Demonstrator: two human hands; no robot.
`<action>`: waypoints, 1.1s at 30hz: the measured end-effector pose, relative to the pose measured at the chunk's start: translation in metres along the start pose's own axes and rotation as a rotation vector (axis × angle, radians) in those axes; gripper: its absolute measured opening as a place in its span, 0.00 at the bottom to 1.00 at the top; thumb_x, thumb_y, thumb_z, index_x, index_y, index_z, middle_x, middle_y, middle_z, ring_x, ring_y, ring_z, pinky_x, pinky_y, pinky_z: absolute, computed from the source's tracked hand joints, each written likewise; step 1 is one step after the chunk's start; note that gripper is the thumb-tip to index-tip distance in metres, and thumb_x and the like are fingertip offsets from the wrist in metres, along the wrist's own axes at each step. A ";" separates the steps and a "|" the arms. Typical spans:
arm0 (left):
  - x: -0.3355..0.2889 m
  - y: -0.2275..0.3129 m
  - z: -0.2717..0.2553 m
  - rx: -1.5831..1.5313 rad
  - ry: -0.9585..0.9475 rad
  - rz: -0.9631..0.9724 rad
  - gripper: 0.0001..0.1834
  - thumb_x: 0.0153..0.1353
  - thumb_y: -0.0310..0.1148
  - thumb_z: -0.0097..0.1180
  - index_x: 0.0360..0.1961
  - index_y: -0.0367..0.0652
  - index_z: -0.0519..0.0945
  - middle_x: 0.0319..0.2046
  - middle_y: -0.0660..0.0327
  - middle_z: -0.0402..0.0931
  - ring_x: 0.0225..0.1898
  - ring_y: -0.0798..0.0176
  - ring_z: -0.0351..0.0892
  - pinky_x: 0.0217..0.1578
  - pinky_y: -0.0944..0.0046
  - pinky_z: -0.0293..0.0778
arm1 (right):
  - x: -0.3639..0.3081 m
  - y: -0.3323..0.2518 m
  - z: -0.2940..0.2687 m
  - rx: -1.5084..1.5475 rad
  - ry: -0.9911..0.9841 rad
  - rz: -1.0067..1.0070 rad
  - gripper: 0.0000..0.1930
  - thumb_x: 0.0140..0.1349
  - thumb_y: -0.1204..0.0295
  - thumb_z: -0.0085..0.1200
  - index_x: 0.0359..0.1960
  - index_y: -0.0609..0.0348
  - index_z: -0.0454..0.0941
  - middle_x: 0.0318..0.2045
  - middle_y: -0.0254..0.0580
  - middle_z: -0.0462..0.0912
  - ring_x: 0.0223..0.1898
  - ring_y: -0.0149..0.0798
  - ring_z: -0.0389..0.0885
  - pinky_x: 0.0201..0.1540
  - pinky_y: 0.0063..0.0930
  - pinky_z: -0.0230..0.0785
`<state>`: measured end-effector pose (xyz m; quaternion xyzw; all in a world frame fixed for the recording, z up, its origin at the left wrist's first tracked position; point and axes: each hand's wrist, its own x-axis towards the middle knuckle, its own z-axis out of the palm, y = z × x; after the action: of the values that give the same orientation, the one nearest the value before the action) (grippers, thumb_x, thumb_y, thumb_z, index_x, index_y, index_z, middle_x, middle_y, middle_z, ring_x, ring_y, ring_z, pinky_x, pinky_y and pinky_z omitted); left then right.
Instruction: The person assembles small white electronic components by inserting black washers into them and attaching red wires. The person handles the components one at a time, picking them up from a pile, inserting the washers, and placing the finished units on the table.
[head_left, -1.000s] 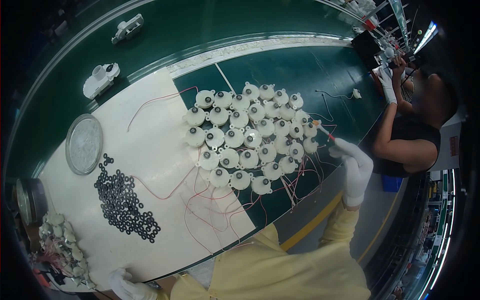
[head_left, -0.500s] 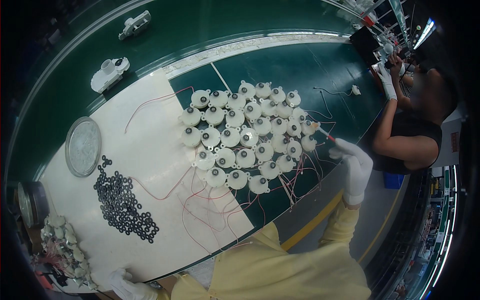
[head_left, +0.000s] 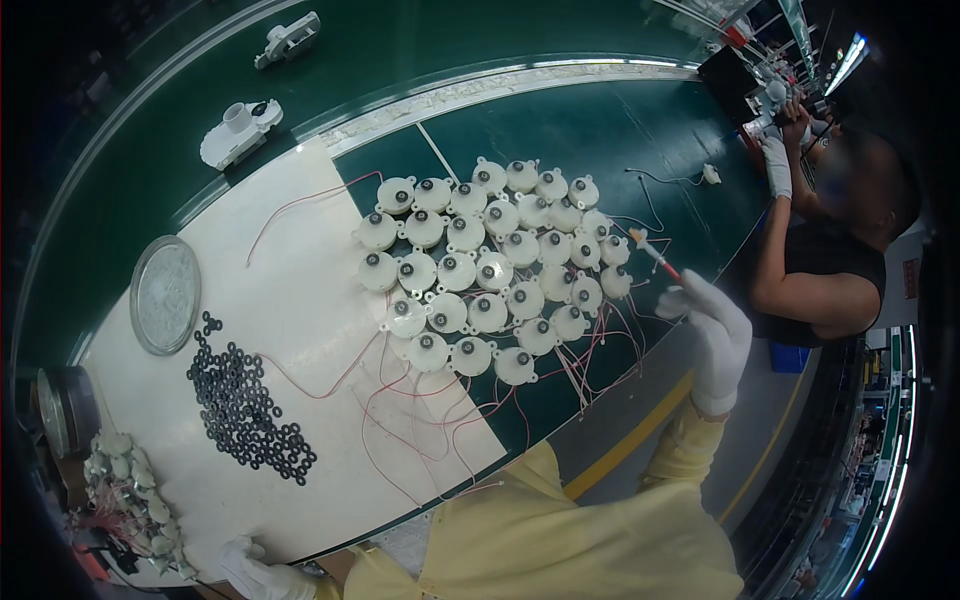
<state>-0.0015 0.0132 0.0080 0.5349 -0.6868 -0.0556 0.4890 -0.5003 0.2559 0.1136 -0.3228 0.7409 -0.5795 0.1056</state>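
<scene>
Beside white motors [head_left: 489,318], our right hand [head_left: 716,335] pinches a brush [head_left: 657,257]; whether our left hand [head_left: 262,574] grips, we cannot tell. Most motors already carry dark centres [head_left: 485,305]; black rings [head_left: 240,402] lie loose.

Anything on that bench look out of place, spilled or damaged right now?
One small white part lies alone at the right, apart from the cluster of white round parts, its wire trailing. The red wires on the near side look tangled. No spill or damage is evident.
</scene>
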 end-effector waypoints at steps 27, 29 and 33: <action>0.001 -0.007 -0.017 0.022 -0.022 0.047 0.10 0.67 0.25 0.43 0.35 0.32 0.77 0.31 0.56 0.75 0.29 0.61 0.67 0.32 0.63 0.66 | 0.020 0.023 0.020 0.428 0.006 0.301 0.27 0.76 0.62 0.44 0.60 0.82 0.72 0.39 0.59 0.84 0.35 0.44 0.87 0.35 0.30 0.83; 0.006 -0.001 -0.019 0.050 -0.041 0.082 0.10 0.67 0.24 0.43 0.35 0.32 0.77 0.31 0.56 0.75 0.29 0.61 0.67 0.33 0.63 0.66 | 0.019 0.027 0.020 0.439 0.004 0.324 0.26 0.77 0.62 0.44 0.60 0.82 0.72 0.40 0.60 0.84 0.36 0.44 0.87 0.36 0.30 0.83; -0.006 -0.010 -0.021 0.038 -0.016 0.083 0.10 0.67 0.24 0.43 0.35 0.32 0.78 0.31 0.56 0.75 0.29 0.61 0.67 0.33 0.63 0.66 | 0.010 0.011 0.022 0.355 -0.004 0.228 0.25 0.77 0.65 0.44 0.61 0.81 0.71 0.39 0.60 0.85 0.39 0.45 0.87 0.42 0.34 0.83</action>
<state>0.0202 0.0225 0.0090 0.5145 -0.7133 -0.0263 0.4752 -0.5000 0.2337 0.0985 -0.2142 0.6585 -0.6847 0.2272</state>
